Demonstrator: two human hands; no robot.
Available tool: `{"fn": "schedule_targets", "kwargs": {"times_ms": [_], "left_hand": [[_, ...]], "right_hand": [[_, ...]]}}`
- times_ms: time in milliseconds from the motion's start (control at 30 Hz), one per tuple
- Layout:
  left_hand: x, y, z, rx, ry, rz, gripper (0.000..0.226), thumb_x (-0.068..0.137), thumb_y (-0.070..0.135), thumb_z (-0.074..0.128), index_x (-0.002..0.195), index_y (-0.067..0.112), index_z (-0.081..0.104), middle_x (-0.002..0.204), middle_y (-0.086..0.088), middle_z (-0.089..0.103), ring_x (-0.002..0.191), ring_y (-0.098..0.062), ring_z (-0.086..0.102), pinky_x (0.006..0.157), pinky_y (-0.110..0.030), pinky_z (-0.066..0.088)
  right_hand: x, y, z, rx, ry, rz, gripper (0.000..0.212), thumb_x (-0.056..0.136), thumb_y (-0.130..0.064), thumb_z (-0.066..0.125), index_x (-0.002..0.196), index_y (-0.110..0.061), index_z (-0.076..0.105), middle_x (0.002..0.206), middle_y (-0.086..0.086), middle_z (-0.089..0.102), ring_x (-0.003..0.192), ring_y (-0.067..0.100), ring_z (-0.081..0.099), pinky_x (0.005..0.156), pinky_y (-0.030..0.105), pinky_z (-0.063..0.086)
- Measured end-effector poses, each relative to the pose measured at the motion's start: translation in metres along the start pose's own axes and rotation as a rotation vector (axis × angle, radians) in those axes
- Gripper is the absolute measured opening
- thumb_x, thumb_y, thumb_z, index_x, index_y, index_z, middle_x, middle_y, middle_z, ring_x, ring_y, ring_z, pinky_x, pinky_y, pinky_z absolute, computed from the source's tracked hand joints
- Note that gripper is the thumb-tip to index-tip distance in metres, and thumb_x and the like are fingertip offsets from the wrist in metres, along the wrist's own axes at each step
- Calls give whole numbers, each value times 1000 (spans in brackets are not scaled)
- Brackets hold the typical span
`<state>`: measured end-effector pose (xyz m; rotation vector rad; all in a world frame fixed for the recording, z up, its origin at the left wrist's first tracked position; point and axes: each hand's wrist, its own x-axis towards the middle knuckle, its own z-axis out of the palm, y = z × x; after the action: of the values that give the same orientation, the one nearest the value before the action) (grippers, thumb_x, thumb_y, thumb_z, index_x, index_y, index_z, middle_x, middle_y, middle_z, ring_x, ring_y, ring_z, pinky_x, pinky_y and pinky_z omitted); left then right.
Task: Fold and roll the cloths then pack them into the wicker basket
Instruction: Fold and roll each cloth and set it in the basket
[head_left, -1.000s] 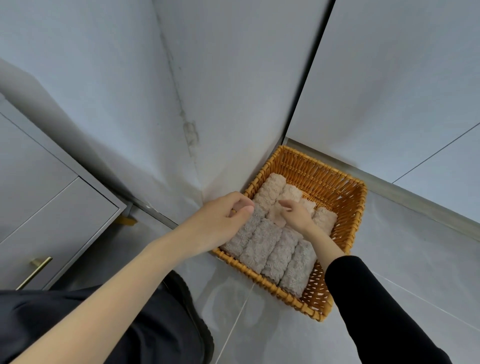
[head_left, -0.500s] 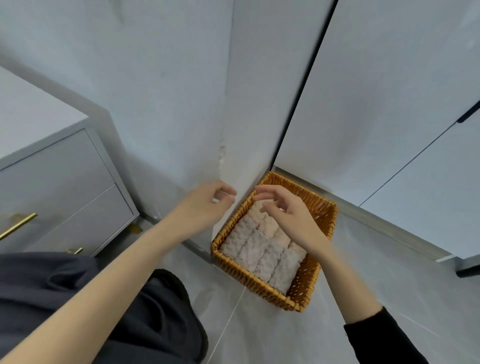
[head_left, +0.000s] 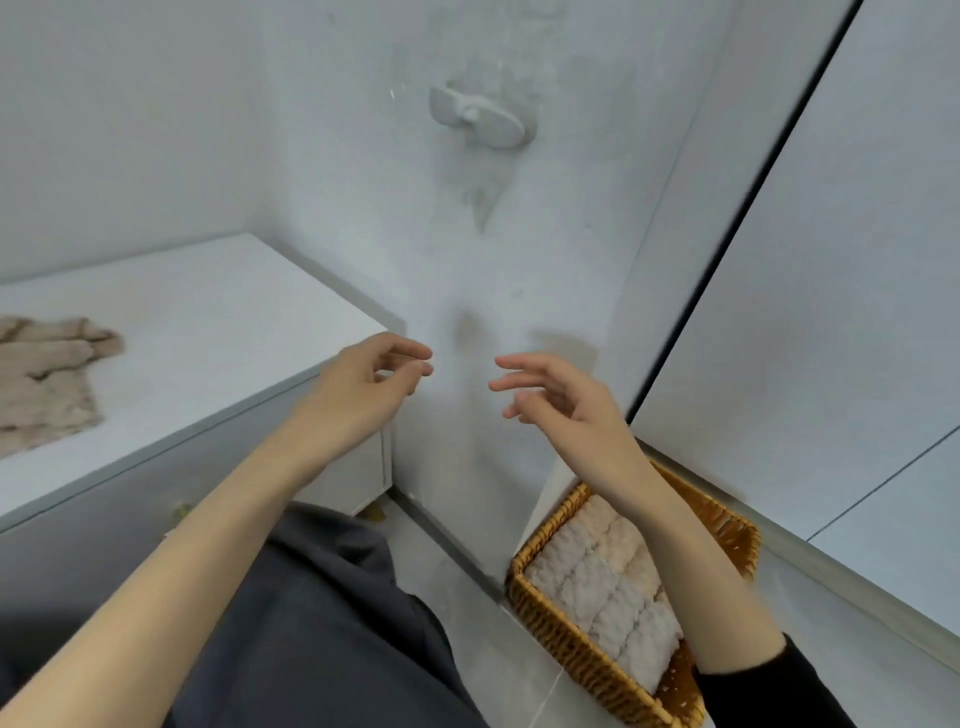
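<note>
The wicker basket (head_left: 550, 629) stands on the floor in the corner at lower right, filled with several rolled beige and grey cloths (head_left: 608, 582). My right forearm crosses over its right side. Both hands hang in the air well above it, in front of the wall. My left hand (head_left: 363, 384) has loosely curled fingers and holds nothing. My right hand (head_left: 561, 400) is empty too, fingers spread and relaxed. Loose beige cloths (head_left: 47, 379) lie crumpled on the white cabinet top (head_left: 208, 332) at the left.
A white hook fixture (head_left: 475, 117) is mounted on the wall above. The cabinet's front edge and corner (head_left: 387, 332) sit just left of my left hand. A dark-framed panel (head_left: 727, 244) runs along the right. My dark-clothed legs fill the bottom middle.
Both hands have lifted out of the basket and risen away from it, empty. The view has swung up and left, bringing the cabinet top and its loose cloths into sight.
</note>
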<state>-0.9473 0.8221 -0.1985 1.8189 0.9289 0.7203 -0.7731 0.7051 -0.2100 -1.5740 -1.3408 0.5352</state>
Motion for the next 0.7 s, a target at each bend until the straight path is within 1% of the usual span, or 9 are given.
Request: {"fn": "schedule_targets", "kwargs": {"times_ms": [100, 200, 333, 433, 500, 533, 600, 667, 700], "left_hand": [[-8, 5, -40, 13, 92, 7, 15, 94, 24, 52, 101, 32, 62, 105, 11, 68, 96, -9, 64, 91, -33, 50], [-19, 5, -81, 15, 186, 4, 16, 95, 22, 51, 101, 31, 62, 104, 12, 68, 97, -9, 64, 92, -36, 50], [-34, -3, -130, 4, 332, -16, 17, 96, 17, 49, 101, 27, 61, 101, 12, 68, 97, -10, 63, 88, -31, 49], [-44, -17, -169, 53, 460, -28, 17, 96, 15, 50, 103, 25, 62, 102, 12, 67, 98, -10, 61, 81, -25, 48], [-50, -31, -188, 142, 527, -41, 18, 95, 16, 51, 109, 23, 62, 105, 12, 65, 100, -8, 59, 76, -18, 44], [-55, -40, -200, 208, 564, -54, 20, 95, 18, 51, 112, 22, 61, 108, 12, 64, 101, -7, 57, 76, -18, 41], [-61, -57, -219, 371, 624, -84, 26, 94, 20, 53, 119, 20, 58, 118, 8, 61, 107, -7, 52, 83, -21, 38], [-65, -76, -237, 551, 661, -156, 35, 90, 25, 58, 124, 19, 56, 127, 0, 58, 118, -16, 48, 93, -28, 37], [-67, -86, -245, 633, 647, -215, 41, 88, 29, 60, 127, 18, 55, 131, -4, 55, 124, -22, 44, 99, -33, 35]], "right_hand": [[18, -20, 24, 2, -64, -43, 31, 97, -10, 48, 117, -30, 60, 105, -15, 68, 89, 10, 65, 89, 36, 51], [39, -41, 53, 28, -123, -72, 36, 94, -5, 47, 114, -31, 62, 104, -15, 69, 87, 10, 66, 91, 39, 51], [68, -62, 91, 50, -190, -103, 37, 92, -4, 47, 113, -29, 63, 103, -14, 69, 85, 11, 66, 92, 39, 50], [89, -78, 124, 64, -251, -137, 35, 94, -5, 47, 115, -28, 63, 104, -13, 69, 85, 8, 67, 91, 35, 51], [100, -84, 144, 67, -282, -150, 35, 94, -7, 47, 114, -30, 63, 104, -16, 69, 85, 6, 67, 89, 32, 51], [105, -88, 157, 72, -305, -159, 35, 93, -8, 47, 114, -31, 63, 104, -17, 68, 85, 5, 67, 87, 30, 51], [113, -93, 178, 75, -339, -167, 35, 93, -9, 48, 113, -32, 62, 105, -18, 68, 85, 3, 66, 85, 25, 50], [121, -97, 200, 71, -377, -174, 33, 92, -11, 50, 114, -33, 62, 106, -19, 67, 85, 2, 65, 85, 24, 50], [124, -97, 212, 68, -392, -174, 32, 92, -12, 50, 114, -33, 62, 107, -20, 66, 87, 3, 64, 85, 24, 49]]}}
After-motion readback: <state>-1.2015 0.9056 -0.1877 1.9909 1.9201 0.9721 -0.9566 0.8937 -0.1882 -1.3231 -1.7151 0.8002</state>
